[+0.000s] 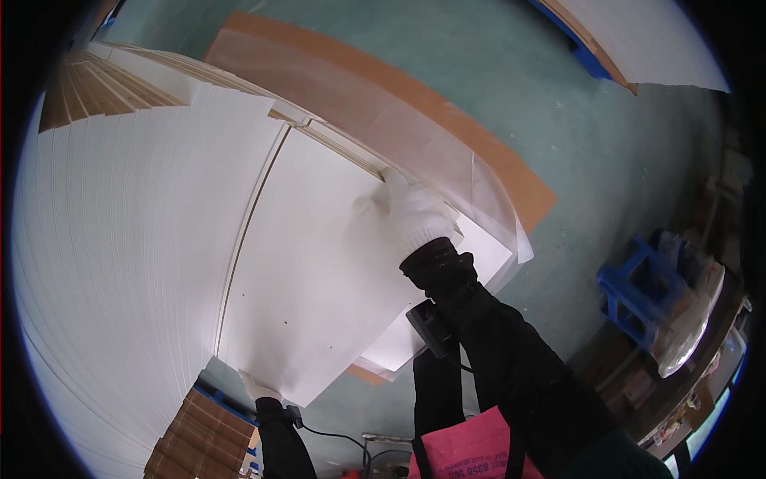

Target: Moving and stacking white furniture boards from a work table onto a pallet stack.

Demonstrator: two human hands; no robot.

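A large flat white panel (319, 263) with a few small holes lies across the middle of the view. My right hand (416, 211), in a white knit glove, grips its far right edge, thumb on the face and fingers at the rim. Down at the panel's near left corner, my left hand (259, 388) holds the edge; some of its fingers are hidden by the board. Beneath the held panel, another white panel (396, 345) shows along the right and near sides.
On the left, a long row of white panels (136, 215) stands packed together. Brown cardboard (511, 172) under translucent film (447, 160) lies on the green floor. A blue plastic stool (642, 283) and a cluttered bench stand at right. Brown boxes (203, 439) sit at lower left.
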